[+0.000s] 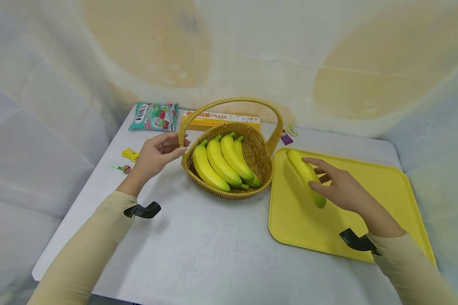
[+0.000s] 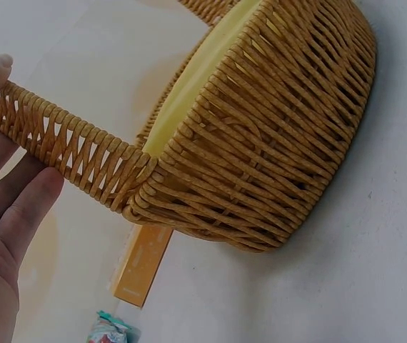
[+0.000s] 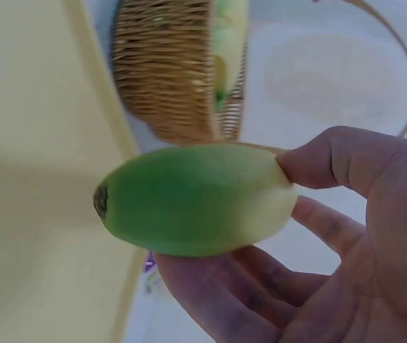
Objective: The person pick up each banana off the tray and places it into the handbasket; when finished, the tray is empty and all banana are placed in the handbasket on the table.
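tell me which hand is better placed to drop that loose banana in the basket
Right. The right hand already grips the banana over the yellow tray, beside the basket. The left hand holds the basket's handle, probably steadying it.

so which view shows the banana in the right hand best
The head view: the whole banana shows over the tray, in the right hand. The right wrist view shows only its green tip; the left wrist view misses it.

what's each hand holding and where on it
The right hand grips a banana near its green tip end, over the yellow tray. The left hand holds the wicker basket by its handle's base.
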`<action>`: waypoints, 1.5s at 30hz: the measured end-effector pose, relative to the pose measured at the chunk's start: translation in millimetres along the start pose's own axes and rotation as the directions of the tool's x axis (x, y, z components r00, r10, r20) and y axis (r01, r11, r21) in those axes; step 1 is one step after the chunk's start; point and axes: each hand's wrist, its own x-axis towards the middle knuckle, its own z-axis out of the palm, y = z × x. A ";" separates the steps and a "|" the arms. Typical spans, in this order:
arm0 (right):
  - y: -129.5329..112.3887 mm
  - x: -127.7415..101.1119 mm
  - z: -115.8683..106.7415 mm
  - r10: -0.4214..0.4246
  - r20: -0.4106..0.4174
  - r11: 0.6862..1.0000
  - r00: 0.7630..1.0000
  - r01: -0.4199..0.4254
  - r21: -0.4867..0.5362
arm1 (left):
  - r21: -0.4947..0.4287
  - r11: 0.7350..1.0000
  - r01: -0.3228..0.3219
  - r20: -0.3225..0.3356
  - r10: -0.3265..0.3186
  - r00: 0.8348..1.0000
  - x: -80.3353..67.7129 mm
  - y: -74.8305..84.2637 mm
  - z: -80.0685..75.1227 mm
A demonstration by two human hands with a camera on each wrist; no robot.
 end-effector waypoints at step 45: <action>-92.6 123.7 39.6 -0.103 0.153 0.994 0.983 0.107 -0.014 | -0.016 1.000 -0.020 0.015 0.020 1.000 0.3 1.1 -1.0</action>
